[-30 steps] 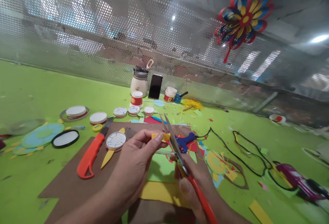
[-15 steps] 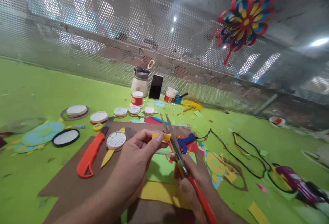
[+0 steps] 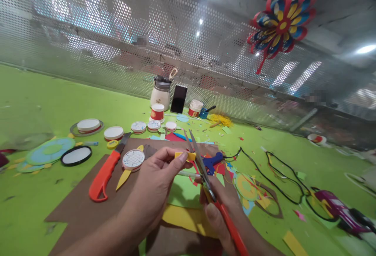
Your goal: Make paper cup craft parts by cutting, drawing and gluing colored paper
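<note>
Between thumb and fingers, my left hand (image 3: 160, 177) pinches a small strip of yellow paper (image 3: 185, 156). My right hand (image 3: 221, 205) grips a pair of red-handled scissors (image 3: 209, 187), whose blades point away and stand slightly apart. The strip's right end lies at the blades; whether it is between them I cannot tell. Beneath the hands lie green paper (image 3: 185, 195) and yellow paper (image 3: 185, 220) on brown board (image 3: 79, 205). Left of my left hand is a round white piece with blue lines (image 3: 133, 159) and yellow points.
An orange-handled knife (image 3: 102, 179) lies on the board's left. A blue glue gun (image 3: 214, 163) with a black cord is behind my right hand. Several round lids, a jar (image 3: 160, 93), a phone (image 3: 179, 99) and tubs stand farther back. A purple tool (image 3: 337, 209) lies at far right.
Both hands, the paper strip and the scissors hold nearly the same position. The whole view has shifted very slightly.
</note>
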A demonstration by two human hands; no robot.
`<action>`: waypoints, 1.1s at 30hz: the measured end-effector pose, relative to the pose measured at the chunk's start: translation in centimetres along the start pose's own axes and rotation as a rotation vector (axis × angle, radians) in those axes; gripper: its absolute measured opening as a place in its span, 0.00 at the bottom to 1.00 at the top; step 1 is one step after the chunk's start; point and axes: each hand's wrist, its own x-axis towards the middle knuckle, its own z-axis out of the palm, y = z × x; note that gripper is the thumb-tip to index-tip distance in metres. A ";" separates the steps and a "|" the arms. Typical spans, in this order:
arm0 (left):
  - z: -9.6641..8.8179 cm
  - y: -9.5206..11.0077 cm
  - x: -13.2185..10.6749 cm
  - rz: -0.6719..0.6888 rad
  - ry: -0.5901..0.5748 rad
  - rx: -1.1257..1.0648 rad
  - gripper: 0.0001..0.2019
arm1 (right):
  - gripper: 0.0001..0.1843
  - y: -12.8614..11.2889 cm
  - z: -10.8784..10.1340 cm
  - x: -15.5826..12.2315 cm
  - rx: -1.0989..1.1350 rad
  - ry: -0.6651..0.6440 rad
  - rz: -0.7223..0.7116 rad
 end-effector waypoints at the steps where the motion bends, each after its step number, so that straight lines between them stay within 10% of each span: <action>1: 0.0 0.0 0.0 0.005 0.000 0.003 0.07 | 0.26 0.0 0.0 0.0 0.007 -0.001 0.000; 33: 0.1 0.2 0.0 0.020 0.008 0.033 0.06 | 0.28 -0.2 -0.1 0.0 0.036 -0.009 0.033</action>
